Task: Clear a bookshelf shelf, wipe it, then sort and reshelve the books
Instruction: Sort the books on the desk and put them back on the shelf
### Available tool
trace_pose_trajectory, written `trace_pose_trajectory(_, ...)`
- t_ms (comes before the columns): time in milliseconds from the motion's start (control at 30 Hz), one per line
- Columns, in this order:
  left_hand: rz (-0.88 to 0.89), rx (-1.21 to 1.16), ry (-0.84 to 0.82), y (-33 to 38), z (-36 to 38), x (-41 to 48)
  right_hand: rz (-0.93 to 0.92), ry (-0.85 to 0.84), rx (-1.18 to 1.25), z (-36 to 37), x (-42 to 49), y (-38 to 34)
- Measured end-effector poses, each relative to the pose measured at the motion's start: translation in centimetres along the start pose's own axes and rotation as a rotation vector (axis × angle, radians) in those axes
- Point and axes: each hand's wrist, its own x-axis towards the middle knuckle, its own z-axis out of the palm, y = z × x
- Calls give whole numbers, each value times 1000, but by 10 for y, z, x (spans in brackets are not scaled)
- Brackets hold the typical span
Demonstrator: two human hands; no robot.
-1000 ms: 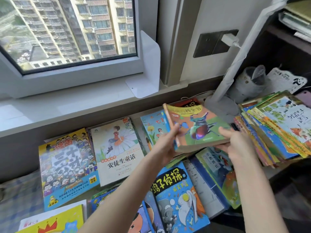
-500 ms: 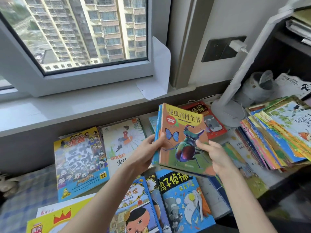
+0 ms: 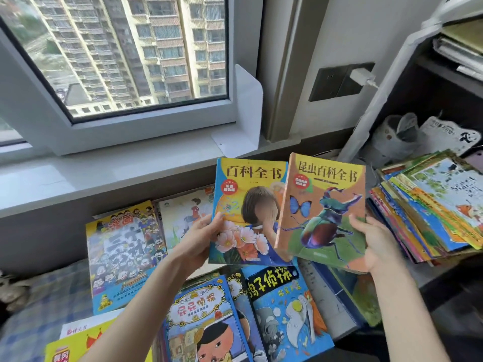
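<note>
Half a second before, the two books had been held together as one pile with the beetle cover on top. Now they were slid apart and raised side by side, covers facing the person, with the beetle book (image 3: pixel 324 205) overlapping the right edge of the blue book (image 3: pixel 248 205). That put both titles in view at once. It looked like a sorting step, a check on whether the pair belonged in one group, rather than any reshelving yet. The left hand (image 3: pixel 206 236) pinched the blue book at its lower left edge, thumb on the front cover and fingers hidden behind it. The right hand (image 3: pixel 376 244) was clamped on the lower right corner of the beetle book, thumb across the cover and the other fingers underneath. Both books were in the air above the other picture books (image 3: pixel 282 304) spread flat on the worktop under the windowsill (image 3: pixel 104 173). A fanned stack of books (image 3: pixel 431 212) lay just to the right, and a white bookend (image 3: pixel 245 113) stood on the sill behind.
</note>
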Motion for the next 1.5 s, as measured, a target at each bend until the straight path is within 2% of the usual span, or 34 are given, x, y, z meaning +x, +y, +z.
trace_pose_trajectory(167, -7, -10, -59, 3, 5, -3, 111, -148, 12, 36, -18, 15)
trace_pose_trajectory(267, -39, -23, -90, 1, 10, -4, 113, -202, -6, 59, -23, 35)
trace_pose_trajectory(367, -61, 18, -101, 0, 8, -4, 191, -286, 72, 72, -32, 43)
trace_pose_trajectory(433, -60, 75, -94, -1, 5, -1, 187, -322, 169, 76, -33, 48)
trace_pose_trajectory(500, -80, 103, -76, -1, 3, 3, 151, -338, 132, 78, -35, 49)
trace_pose_trajectory(633, -183, 80, -4, -4, 10, 15, -24, -248, -91, 79, -37, 49)
trace_pose_trajectory(767, -45, 231, 81, -17, 24, 23, -230, -304, -261, 82, -31, 53)
trace_pose_trajectory(867, -62, 249, 63, -26, 26, 32, -315, -312, -399, 87, -21, 53)
trace_pose_trajectory(967, -66, 225, 60, -22, 30, 40, -232, -249, -314, 88, -12, 46)
trace_pose_trajectory(1067, -110, 230, -18, -5, 27, 48, 0, -184, -133, 83, 9, 36)
trace_pose_trajectory(1133, -106, 319, -53, 7, 20, 55, 93, -148, -35, 79, 20, 28)
trace_pose_trajectory(1367, -87, 540, -85, 16, 29, 70, 5, -17, 42, 77, 33, 30)
trace_pose_trajectory(1500, -31, 501, 22, 5, 33, 76, 58, 10, -125, 80, 60, 24)
